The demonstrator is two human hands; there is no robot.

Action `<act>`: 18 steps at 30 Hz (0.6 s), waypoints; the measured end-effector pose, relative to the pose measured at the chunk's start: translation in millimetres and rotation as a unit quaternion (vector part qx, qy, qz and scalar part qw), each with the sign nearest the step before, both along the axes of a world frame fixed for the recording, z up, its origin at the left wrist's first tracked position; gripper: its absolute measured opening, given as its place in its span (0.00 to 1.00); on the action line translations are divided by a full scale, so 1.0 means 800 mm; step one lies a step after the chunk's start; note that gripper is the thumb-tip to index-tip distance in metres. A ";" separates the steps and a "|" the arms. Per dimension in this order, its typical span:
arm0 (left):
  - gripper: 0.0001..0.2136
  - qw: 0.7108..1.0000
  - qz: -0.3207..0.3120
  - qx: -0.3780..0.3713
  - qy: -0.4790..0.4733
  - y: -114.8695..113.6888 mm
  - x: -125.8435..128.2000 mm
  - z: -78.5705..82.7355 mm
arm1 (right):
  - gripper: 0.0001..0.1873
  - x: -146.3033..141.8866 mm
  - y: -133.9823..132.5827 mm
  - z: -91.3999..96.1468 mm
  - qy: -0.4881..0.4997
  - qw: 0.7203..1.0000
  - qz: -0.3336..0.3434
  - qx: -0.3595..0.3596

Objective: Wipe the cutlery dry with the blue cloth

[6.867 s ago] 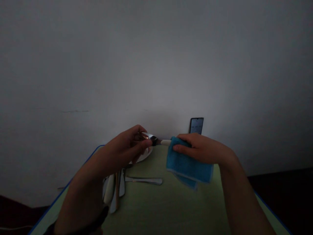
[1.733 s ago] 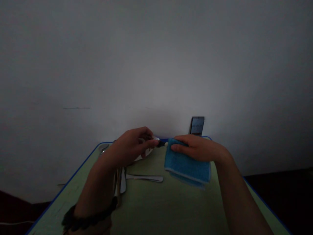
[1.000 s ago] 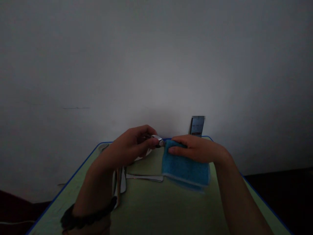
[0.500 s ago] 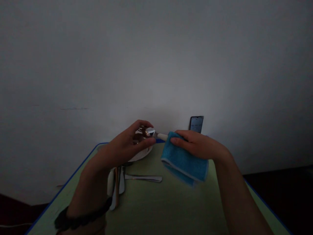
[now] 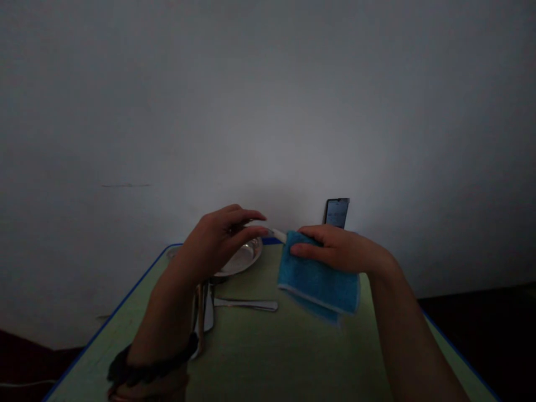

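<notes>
My left hand [image 5: 218, 243] pinches the bowl end of a spoon above a metal plate [image 5: 243, 258]; its fingers hide the bowl. The spoon's white handle [image 5: 278, 234] runs right into a folded blue cloth [image 5: 318, 279]. My right hand [image 5: 339, 248] is closed on that cloth, wrapping it round the handle. Both hands hover over the far half of a green table [image 5: 268, 352] in dim light. A dark bead bracelet [image 5: 146, 365] circles my left wrist.
Several pieces of cutlery [image 5: 203, 312] lie under my left forearm, and one utensil [image 5: 247, 304] lies crosswise beside them. A phone [image 5: 336, 213] leans upright against the grey wall at the table's far edge. The table has a blue rim [image 5: 129, 290].
My left fingers have closed over the spoon's shiny bowl, which showed half a second ago. The cloth has slid a little along the handle; the plate shows more.
</notes>
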State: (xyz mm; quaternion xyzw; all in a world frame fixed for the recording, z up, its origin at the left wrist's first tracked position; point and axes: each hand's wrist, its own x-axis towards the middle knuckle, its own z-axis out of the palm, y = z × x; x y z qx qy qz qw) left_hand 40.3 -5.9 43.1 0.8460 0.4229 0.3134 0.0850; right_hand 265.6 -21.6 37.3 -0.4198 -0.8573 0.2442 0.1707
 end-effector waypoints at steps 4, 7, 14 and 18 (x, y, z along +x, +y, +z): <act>0.18 0.999 0.013 -0.034 0.039 0.002 0.001 -0.004 | 0.22 -0.002 -0.004 0.003 -0.004 1.000 0.007 -0.006; 0.19 0.996 0.009 -0.062 0.056 0.003 0.003 -0.007 | 0.21 -0.002 -0.004 0.003 -0.015 1.000 0.003 0.001; 0.21 0.989 -0.050 -0.137 0.035 -0.003 0.021 -0.010 | 0.17 -0.008 -0.004 0.001 -0.055 0.998 0.003 0.039; 0.20 0.987 -0.068 -0.147 -0.004 -0.007 0.020 -0.008 | 0.16 -0.005 -0.002 0.001 -0.050 0.998 0.002 0.044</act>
